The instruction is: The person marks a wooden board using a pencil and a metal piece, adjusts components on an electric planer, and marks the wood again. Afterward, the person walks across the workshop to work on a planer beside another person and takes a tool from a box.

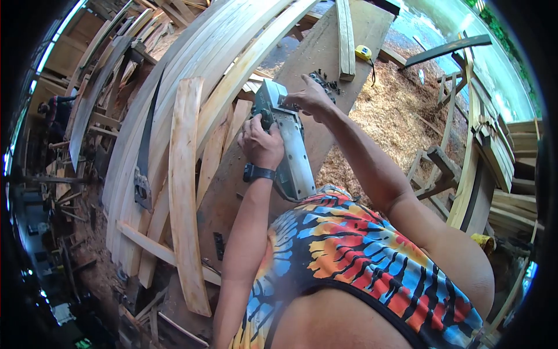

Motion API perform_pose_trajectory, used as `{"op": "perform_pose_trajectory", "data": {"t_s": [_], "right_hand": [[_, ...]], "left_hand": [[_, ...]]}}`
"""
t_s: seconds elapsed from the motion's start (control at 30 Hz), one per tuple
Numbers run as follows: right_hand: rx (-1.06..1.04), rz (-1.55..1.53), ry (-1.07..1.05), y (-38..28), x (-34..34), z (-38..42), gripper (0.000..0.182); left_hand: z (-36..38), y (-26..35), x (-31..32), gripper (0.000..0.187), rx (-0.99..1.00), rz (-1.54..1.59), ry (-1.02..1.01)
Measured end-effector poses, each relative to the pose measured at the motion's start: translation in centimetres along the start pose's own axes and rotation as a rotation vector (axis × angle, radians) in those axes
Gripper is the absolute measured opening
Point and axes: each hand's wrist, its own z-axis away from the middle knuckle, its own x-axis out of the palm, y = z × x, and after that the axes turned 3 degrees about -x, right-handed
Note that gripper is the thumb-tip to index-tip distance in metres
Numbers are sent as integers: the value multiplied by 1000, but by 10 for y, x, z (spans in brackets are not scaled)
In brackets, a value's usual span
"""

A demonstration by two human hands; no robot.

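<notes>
A grey-white electric planer (293, 154) lies on a wide board in front of me, its long metal sole turned up. My left hand (261, 142), with a dark watch (258, 173) at the wrist, is closed round the planer's dark side part. At the planer's far end, my right hand (313, 100) has its fingers bent down to the gap in the sole. What those fingertips pinch is too small to make out. Just beyond them, several small dark parts (331, 83) are scattered on the wide board (273, 200).
A yellow tape measure (363, 53) sits beside a narrow wooden beam (345, 43). On the left, long curved planks (192, 64) carry a handsaw (142, 189) and a loose pale plank (186, 174). Wood shavings (378, 122) cover the ground at right, near a wooden frame (433, 174).
</notes>
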Motion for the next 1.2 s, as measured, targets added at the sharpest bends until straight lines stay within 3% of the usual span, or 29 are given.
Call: {"op": "perform_pose_trajectory", "data": {"t_s": [0.2, 0.37, 0.47, 0.6, 0.8, 0.87, 0.9, 0.93, 0.97, 1.0, 1.03, 1.07, 1.2], "right_hand": [[-173, -33, 22, 15, -1, -8, 109], [-229, -113, -72, -17, 3, 27, 117], [-397, 39, -98, -30, 13, 40, 111], [-499, -60, -261, -24, 33, 41, 95], [-591, 202, -413, -51, 67, 75, 91], [-837, 532, -429, -48, 80, 70, 87], [-916, 542, -448, -51, 88, 78, 79], [-916, 556, -495, -51, 96, 83, 76], [-917, 568, -539, -52, 103, 87, 73], [-915, 581, -582, -53, 111, 89, 70], [-911, 597, -621, -52, 121, 90, 66], [-904, 612, -657, -47, 134, 88, 62], [-760, 687, -767, -22, 190, 71, 48]], "left_hand": [[5, 9, -9, 43, 106, 0, 143], [4, 28, -34, 29, 133, 226, 206], [0, 37, -50, 18, 82, 377, 302], [11, 32, -66, 9, 64, 394, 411], [40, 7, -81, 8, -126, 363, 599], [49, -26, -85, 11, -235, 410, 634], [57, -47, -89, 11, -307, 383, 661], [67, -54, -110, 16, -587, 605, 549], [76, -84, -108, 20, -705, 755, 545], [88, -120, -99, 22, -727, 709, 608], [101, -136, -106, 18, -757, 1044, 664], [111, -141, -119, 11, -931, 1016, 670], [141, -174, -123, 9, -1022, 1039, 730]]}}
